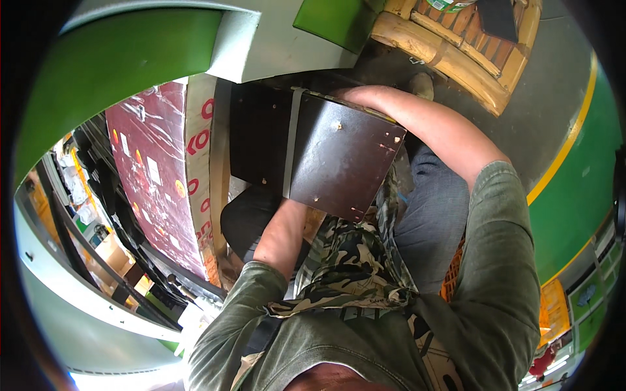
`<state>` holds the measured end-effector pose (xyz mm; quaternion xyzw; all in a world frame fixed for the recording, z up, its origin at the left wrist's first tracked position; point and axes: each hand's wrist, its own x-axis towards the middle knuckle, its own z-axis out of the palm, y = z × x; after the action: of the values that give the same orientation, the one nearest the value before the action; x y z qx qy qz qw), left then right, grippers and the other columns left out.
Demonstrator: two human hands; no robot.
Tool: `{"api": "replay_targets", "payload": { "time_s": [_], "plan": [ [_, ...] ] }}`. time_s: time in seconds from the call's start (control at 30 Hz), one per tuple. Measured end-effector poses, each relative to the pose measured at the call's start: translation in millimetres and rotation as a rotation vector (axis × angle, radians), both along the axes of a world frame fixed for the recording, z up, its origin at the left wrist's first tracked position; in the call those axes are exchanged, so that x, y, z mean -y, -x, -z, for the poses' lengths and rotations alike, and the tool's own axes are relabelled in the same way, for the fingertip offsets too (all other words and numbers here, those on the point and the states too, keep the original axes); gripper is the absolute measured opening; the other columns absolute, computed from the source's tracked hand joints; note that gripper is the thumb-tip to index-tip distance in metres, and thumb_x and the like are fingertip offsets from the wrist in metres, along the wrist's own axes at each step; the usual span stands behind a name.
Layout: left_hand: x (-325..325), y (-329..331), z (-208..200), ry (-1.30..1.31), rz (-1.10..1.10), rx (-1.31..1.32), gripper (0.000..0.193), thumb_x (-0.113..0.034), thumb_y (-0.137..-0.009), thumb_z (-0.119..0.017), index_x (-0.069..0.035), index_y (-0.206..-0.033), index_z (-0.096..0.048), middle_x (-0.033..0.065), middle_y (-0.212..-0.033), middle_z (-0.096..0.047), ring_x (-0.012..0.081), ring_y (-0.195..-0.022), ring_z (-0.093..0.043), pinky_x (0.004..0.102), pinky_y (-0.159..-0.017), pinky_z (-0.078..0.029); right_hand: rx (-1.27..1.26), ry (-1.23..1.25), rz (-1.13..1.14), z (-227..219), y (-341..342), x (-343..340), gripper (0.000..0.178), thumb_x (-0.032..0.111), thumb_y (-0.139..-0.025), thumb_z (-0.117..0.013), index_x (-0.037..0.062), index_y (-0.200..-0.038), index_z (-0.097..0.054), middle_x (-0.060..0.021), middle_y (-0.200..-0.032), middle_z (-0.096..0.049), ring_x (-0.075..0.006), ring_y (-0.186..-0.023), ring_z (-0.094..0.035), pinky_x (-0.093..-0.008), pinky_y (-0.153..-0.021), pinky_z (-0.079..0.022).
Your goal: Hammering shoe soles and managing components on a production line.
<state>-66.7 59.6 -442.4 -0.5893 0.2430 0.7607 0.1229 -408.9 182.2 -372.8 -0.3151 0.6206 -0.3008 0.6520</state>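
Observation:
A dark brown, box-like board piece point(345, 156) sits over my lap, its glossy face turned up. A grey strip point(293, 140) crosses it, with a darker panel point(254, 140) to the left. Pale chips and small holes mark its face and right corner. My left forearm point(283, 234) reaches to its near edge, and the hand is hidden beneath or behind it. My right arm point(430, 124) bends round the far right side. My right hand point(352, 96) is at the far edge, with its fingers out of sight.
A tall maroon carton point(153, 176) in clear film stands on the left. A green and white machine frame point(241, 45) curves above it. At the far right is a bamboo stool point(450, 52) bearing a tub and a dark flat object. Orange crates point(554, 309) stand at right.

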Motion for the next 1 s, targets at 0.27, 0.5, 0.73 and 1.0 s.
{"api": "replay_targets", "payload": {
  "time_s": [0.27,0.5,0.73,1.0],
  "plan": [
    [0,5,-37,-0.159,-0.157,-0.082,0.029,-0.033,-0.103,-0.048,-0.011,-0.118,-0.06,0.0001,-0.085,-0.065,0.0135,-0.063,-0.053,0.0319,-0.072,-0.046,-0.015,0.149,0.107,2,4,2,0.033,0.014,-0.088,-0.067,0.0076,-0.12,-0.068,-0.0069,-0.108,-0.072,-0.0192,-0.101,-0.065,-0.0367,-0.089,-0.051],
    [-32,-19,-94,-0.28,-0.334,-0.166,0.028,-0.032,-0.104,-0.047,-0.011,-0.115,-0.061,-0.0012,-0.078,-0.064,0.0129,-0.056,-0.05,0.0311,-0.068,-0.046,-0.178,0.169,0.406,-36,5,-8,0.025,0.014,-0.086,-0.065,0.0133,-0.109,-0.074,-0.0082,-0.108,-0.073,-0.0215,-0.101,-0.067,-0.0338,-0.089,-0.052],
    [-59,-29,-209,-0.014,-0.343,0.207,0.022,-0.026,-0.103,-0.048,-0.009,-0.089,-0.052,-0.0063,-0.055,-0.025,0.0098,-0.045,-0.024,0.0288,-0.055,-0.034,-0.764,0.115,0.323,-76,4,-9,0.024,0.014,-0.08,-0.064,0.0118,-0.102,-0.075,-0.0141,-0.1,-0.072,-0.0324,-0.098,-0.068,-0.0419,-0.088,-0.054],
    [-35,-42,-304,0.469,-0.051,-0.214,0.025,-0.025,-0.102,-0.051,-0.008,-0.084,-0.051,-0.0063,-0.053,-0.029,0.0084,-0.042,-0.024,0.0296,-0.052,-0.038,-1.014,0.291,0.404,-183,-44,-2,0.02,0.013,-0.081,-0.059,0.0125,-0.093,-0.074,-0.0151,-0.09,-0.072,-0.0353,-0.09,-0.068,-0.0461,-0.081,-0.055]
  ]
}}
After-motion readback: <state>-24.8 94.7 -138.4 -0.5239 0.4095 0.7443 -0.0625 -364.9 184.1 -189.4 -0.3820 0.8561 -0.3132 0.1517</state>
